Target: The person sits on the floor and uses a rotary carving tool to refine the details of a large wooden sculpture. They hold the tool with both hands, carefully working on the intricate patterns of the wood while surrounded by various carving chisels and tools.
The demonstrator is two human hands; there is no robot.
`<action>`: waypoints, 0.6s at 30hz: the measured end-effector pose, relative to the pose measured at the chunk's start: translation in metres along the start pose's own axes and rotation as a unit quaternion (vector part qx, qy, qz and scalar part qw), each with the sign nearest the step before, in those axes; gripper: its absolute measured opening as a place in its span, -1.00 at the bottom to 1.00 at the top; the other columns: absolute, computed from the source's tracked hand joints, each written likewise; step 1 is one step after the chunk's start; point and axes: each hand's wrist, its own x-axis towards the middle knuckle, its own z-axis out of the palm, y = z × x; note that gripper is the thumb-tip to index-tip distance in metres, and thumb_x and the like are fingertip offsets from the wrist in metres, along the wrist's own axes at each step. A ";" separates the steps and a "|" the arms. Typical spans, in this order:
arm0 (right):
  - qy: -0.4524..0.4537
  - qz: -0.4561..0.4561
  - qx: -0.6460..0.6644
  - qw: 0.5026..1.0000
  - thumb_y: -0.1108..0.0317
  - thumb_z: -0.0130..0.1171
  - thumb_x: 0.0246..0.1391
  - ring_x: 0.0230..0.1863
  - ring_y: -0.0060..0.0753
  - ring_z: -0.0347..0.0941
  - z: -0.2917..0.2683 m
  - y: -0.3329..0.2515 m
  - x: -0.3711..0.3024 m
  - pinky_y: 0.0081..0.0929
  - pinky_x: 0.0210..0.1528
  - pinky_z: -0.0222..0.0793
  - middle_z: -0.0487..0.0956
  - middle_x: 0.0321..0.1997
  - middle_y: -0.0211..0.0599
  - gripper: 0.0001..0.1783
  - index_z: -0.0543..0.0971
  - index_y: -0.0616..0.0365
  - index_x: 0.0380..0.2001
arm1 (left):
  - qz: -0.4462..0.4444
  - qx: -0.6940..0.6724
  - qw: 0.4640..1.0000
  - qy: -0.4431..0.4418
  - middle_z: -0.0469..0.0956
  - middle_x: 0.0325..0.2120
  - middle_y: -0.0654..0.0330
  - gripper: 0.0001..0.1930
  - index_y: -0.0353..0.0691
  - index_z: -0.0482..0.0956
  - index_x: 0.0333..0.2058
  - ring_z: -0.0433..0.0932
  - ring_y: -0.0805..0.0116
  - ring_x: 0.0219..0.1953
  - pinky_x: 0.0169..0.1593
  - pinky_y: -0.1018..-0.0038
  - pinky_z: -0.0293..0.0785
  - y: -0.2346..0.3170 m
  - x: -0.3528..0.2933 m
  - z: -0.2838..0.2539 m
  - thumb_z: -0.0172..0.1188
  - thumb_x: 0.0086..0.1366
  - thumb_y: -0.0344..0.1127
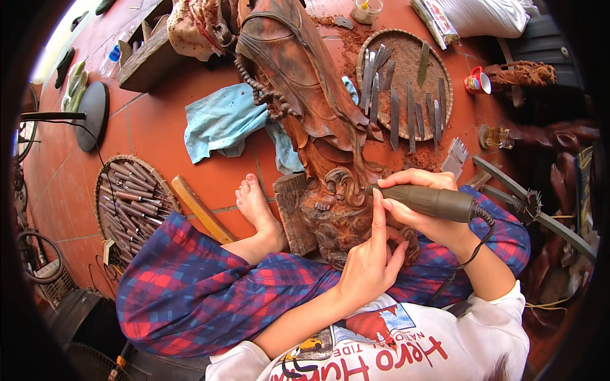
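Pinching olive handpiece (427,200): right hand (445,230). Left hand (370,265): half-spread. Statue (298,63): reddish-brown wood, deeply carved.

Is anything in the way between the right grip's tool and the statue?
Nothing visible blocks it: the right grip holds the tool, front end at the statue. The left grip reaches beside that end, not ahead of it.

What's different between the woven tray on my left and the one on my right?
The left woven tray is crowded with brown-handled tools; the right woven tray holds flat dark strips. The left tray's base is mostly hidden, while the right tray's reddish base shows. Both are round, on tiled floor.
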 end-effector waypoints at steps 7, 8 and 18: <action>-0.009 0.016 -0.009 1.000 0.38 0.39 -0.07 -0.31 -0.57 0.63 0.000 -0.006 0.001 -0.60 -0.21 0.51 0.71 -0.31 -0.27 -0.73 0.68 0.26 -0.26 | -0.032 -0.015 0.999 -0.011 0.60 -0.42 0.06 0.00 -0.43 -0.44 0.39 0.64 0.04 -0.46 -0.36 0.27 0.55 0.002 -0.003 -0.001 0.17 0.22 -0.50; -0.001 0.011 -0.007 1.000 0.38 0.39 -0.08 -0.31 -0.57 0.63 0.000 -0.003 0.002 -0.60 -0.22 0.51 0.71 -0.31 -0.27 -0.73 0.69 0.26 -0.26 | -0.026 -0.013 1.000 -0.008 0.60 -0.42 0.05 0.00 -0.44 -0.43 0.39 0.64 0.04 -0.45 -0.36 0.26 0.55 0.004 0.000 -0.002 0.17 0.22 -0.50; 0.026 -0.031 -0.017 0.999 0.45 0.37 -0.05 -0.29 -0.58 0.61 0.004 -0.003 0.005 -0.60 -0.20 0.51 0.71 -0.28 -0.25 -0.73 0.67 0.28 -0.22 | -0.024 -0.043 0.999 0.004 0.58 -0.45 0.03 0.02 -0.40 -0.46 0.39 0.63 0.01 -0.44 -0.33 0.26 0.53 0.007 0.009 -0.005 0.16 0.21 -0.53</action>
